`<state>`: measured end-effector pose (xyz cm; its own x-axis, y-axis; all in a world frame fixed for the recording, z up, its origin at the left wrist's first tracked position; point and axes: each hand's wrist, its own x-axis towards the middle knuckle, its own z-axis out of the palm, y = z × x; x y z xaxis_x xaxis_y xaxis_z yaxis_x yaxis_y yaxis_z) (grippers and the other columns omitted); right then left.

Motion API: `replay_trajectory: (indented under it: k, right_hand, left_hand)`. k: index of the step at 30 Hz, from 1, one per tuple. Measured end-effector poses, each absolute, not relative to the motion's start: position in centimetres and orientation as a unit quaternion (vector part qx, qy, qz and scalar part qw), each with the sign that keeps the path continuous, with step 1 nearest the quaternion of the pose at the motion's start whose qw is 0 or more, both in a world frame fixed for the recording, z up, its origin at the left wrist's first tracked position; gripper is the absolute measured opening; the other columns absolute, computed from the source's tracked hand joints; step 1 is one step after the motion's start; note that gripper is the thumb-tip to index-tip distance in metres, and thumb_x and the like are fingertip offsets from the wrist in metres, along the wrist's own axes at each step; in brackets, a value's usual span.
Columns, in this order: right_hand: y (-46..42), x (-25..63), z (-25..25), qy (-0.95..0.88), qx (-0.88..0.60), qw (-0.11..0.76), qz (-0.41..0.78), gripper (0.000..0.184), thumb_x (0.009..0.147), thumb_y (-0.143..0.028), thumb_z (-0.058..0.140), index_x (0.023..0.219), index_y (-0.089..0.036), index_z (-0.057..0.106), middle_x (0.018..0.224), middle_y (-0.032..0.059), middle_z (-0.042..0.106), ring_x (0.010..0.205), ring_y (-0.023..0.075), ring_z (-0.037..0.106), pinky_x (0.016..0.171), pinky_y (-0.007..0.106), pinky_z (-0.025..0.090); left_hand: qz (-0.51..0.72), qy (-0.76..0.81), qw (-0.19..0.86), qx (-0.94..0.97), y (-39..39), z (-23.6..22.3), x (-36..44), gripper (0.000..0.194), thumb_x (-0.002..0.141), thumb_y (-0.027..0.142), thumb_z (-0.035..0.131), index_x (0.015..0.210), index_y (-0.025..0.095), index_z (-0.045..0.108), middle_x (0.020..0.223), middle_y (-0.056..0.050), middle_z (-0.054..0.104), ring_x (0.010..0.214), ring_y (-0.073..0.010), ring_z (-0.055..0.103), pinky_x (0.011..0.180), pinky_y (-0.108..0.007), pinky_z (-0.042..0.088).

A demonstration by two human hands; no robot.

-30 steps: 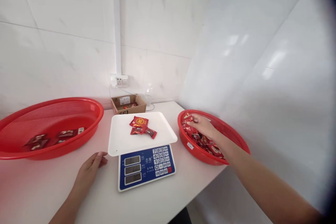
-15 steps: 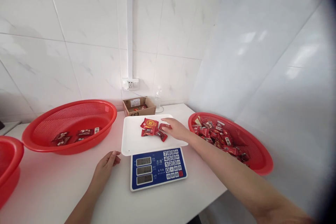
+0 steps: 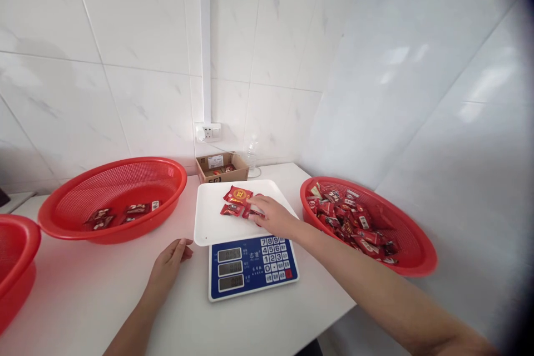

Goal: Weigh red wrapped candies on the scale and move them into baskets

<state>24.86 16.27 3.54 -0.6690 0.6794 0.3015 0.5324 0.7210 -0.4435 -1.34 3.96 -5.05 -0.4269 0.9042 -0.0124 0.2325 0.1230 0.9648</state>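
Observation:
A blue electronic scale [image 3: 252,268] with a white weighing tray [image 3: 214,219] stands in the middle of the white table. A few red candy packets [image 3: 236,200] lie on the tray. My right hand [image 3: 273,216] rests on the tray's right side, fingers curled over a packet there; I cannot tell whether it grips it. My left hand [image 3: 167,264] lies flat on the table just left of the scale, fingers apart, holding nothing.
A red basket [image 3: 411,267] full of red packets sits to the right. A red mesh basket [image 3: 112,178] holding a few packets is at left, another red basket [image 3: 14,258] at the far left edge. A cardboard box [image 3: 220,167] and clear bottle [image 3: 250,154] stand by the wall.
My right hand left the right basket, came over the scale tray and now sits lower on its right side. The left hand stayed by the scale.

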Motion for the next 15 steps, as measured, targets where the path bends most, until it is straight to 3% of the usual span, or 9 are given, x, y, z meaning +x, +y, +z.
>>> replay_trajectory:
  k: [6, 8, 11, 15]
  right_hand:
    - [19.0, 32.3, 4.9, -0.809, -0.494, 0.295, 0.121, 0.030, 0.086, -0.027, 0.048, 0.114, -0.019, 0.055, 0.119, 0.0086, 0.058, 0.111, 0.0199, 0.053, 0.095, 0.035, 0.040]
    - [19.6, 36.2, 5.4, -0.778, -0.568, 0.238, 0.121, 0.028, 0.086, -0.025, 0.044, 0.111, -0.019, 0.055, 0.116, 0.0085, 0.060, 0.107, 0.0191, 0.055, 0.092, 0.032, 0.041]
    - [19.3, 41.8, 5.6, -0.761, -0.625, 0.082, 0.151, 0.024, 0.083, -0.026, 0.048, 0.103, -0.020, 0.060, 0.107, 0.0069, 0.064, 0.100, 0.0209, 0.058, 0.086, 0.032, 0.043]
    - [17.7, 46.3, 4.5, -0.734, -0.639, -0.060, 0.222, 0.027, 0.063, -0.025, 0.068, 0.089, -0.020, 0.067, 0.082, 0.0037, 0.069, 0.071, 0.0215, 0.064, 0.065, 0.030, 0.049]
  left_hand:
    - [0.490, 0.687, 0.329, 0.423, 4.0, -4.7, -1.2, 0.058, 0.067, 0.069, 0.043, 0.085, 0.018, 0.063, 0.074, -0.005, 0.065, 0.079, -0.0226, 0.062, 0.082, -0.037, 0.049]
    - [0.480, 0.694, 0.329, 0.423, 4.0, -4.6, -1.3, 0.057, 0.066, 0.069, 0.044, 0.086, 0.018, 0.062, 0.075, -0.005, 0.065, 0.080, -0.0236, 0.063, 0.084, -0.038, 0.049]
    - [0.460, 0.712, 0.331, 0.414, 4.2, -4.9, -1.5, 0.057, 0.064, 0.068, 0.044, 0.088, 0.020, 0.061, 0.079, -0.004, 0.066, 0.084, -0.0249, 0.063, 0.090, -0.040, 0.045]
    - [0.428, 0.730, 0.333, 0.416, 4.7, -6.3, -2.5, 0.056, 0.066, 0.068, 0.042, 0.093, 0.022, 0.059, 0.086, -0.004, 0.068, 0.092, -0.0249, 0.063, 0.097, -0.041, 0.041]
